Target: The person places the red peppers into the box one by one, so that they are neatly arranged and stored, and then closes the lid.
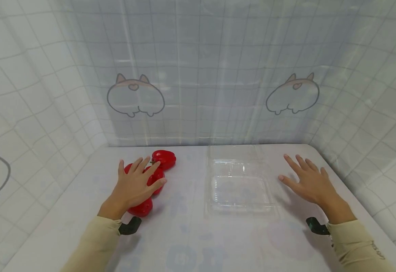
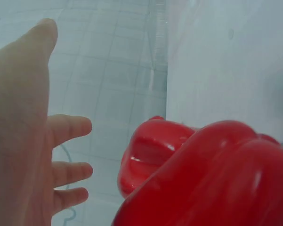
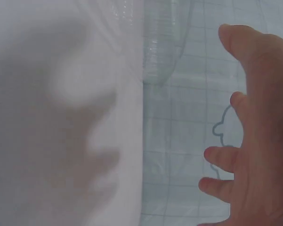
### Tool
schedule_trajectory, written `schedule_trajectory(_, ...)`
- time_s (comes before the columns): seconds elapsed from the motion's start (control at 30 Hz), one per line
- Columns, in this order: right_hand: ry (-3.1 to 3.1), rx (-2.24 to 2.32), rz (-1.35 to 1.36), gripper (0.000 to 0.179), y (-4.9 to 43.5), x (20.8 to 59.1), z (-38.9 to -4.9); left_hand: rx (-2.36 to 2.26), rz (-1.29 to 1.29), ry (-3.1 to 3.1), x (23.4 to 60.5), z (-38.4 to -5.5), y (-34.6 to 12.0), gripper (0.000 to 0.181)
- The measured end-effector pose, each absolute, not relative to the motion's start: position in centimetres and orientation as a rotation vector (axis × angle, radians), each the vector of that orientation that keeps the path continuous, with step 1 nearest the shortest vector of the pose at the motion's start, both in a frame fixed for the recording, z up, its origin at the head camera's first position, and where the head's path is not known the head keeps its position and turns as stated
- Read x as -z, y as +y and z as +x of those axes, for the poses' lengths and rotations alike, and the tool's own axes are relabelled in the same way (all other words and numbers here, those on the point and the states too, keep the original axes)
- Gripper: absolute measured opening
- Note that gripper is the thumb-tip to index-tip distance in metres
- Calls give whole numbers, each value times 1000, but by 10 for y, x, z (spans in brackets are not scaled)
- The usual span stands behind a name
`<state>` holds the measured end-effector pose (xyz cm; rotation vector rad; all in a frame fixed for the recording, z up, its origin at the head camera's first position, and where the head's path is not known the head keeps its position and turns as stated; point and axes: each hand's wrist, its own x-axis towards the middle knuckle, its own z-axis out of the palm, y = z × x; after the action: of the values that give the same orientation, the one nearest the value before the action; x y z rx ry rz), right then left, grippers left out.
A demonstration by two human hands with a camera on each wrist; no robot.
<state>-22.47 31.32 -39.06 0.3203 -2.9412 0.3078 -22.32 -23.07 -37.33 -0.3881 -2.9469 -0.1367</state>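
Note:
Several glossy red bell peppers (image 1: 164, 159) lie in a cluster on the left half of the table, partly hidden behind my left hand (image 1: 133, 187). That hand hovers over them with its fingers spread. In the left wrist view a large pepper (image 2: 216, 179) fills the lower right, apart from the fingers. A clear plastic clamshell box (image 1: 240, 190) lies with its lid up in the middle right of the table. To its right, my right hand (image 1: 308, 183) is held above the table, fingers spread, holding nothing. Its shadow falls on the white surface in the right wrist view.
The white table (image 1: 184, 234) ends at a tiled-pattern curtain (image 1: 214, 75) behind, with more curtain hanging at both sides. Cartoon animal outlines are printed on it. Dark bands (image 1: 130, 226) sit at both wrists.

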Motion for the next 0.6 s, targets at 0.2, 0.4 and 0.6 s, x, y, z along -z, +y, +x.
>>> schedule_trajectory(0.2, -2869, -387, 367, 78, 308, 403, -223, 209, -415, -2887, 377, -222, -225, 77)
schedule_trajectory(0.4, -2823, -473, 380, 74, 302, 409, -218, 220, -460, -2778, 382, -220, -223, 71)
schedule_trajectory(0.6, -2855, -661, 342, 71, 298, 419, -217, 239, -480, -2669, 389, -216, -227, 59)
